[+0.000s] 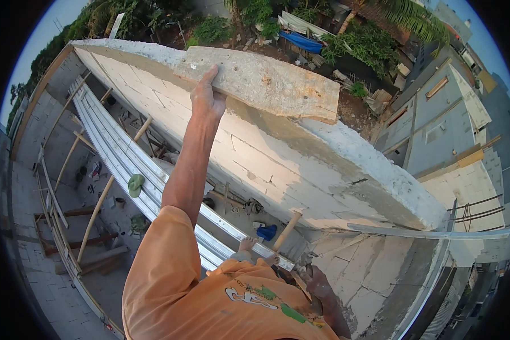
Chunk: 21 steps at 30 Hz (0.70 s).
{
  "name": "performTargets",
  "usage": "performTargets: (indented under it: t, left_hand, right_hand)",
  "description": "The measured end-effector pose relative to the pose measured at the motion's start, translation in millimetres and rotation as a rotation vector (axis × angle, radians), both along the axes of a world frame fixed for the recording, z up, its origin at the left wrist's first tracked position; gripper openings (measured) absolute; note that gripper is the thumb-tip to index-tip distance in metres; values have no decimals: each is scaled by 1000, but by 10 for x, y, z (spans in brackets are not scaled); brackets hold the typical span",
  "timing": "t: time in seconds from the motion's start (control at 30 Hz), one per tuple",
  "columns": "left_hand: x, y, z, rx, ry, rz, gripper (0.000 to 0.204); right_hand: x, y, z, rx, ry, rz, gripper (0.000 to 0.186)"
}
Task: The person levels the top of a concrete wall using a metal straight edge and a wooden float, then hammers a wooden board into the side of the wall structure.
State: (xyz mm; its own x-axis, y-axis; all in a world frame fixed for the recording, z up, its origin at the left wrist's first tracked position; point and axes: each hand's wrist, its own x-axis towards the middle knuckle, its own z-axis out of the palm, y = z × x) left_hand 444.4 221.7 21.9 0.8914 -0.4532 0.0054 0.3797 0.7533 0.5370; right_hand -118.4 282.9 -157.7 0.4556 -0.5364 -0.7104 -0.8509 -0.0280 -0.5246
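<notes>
My left hand reaches far forward and grips the near edge of a worn wooden board. A finger lies over the board's face, and the rest of the grip is partly hidden. The board lies along the top of a block wall, over its rough cement edge. Low on the right, close to my body, my right hand is closed around something in shadow. A greyish end shows just above that hand, but I cannot make out its kind.
My bare foot stands on long silvery metal channels spanning the room below. A green cap lies on them. Bamboo poles lean on the left. A metal strip crosses the right-hand wall corner. Beyond the wall the ground drops away.
</notes>
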Motion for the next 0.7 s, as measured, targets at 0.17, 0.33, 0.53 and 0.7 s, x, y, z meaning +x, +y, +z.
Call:
performTargets:
  t: [0.17, 0.33, 0.53, 0.7]
  left_hand:
    - [161, -373, -101, 182, 24, -57, 36]
    - [212, -274, -13, 507, -95, -148, 34]
    - [442, -30, -60, 602, -155, -229, 33]
    - [436, -87, -33, 655, -157, -217, 36]
  right_hand:
    - [-120, 40, -34, -66, 4, -18, 39]
    - [-318, 137, -236, -104, -144, -120, 35]
    - [-222, 133, 17, 31, -128, -229, 28]
    - [-295, 142, -162, -8, -150, -212, 26]
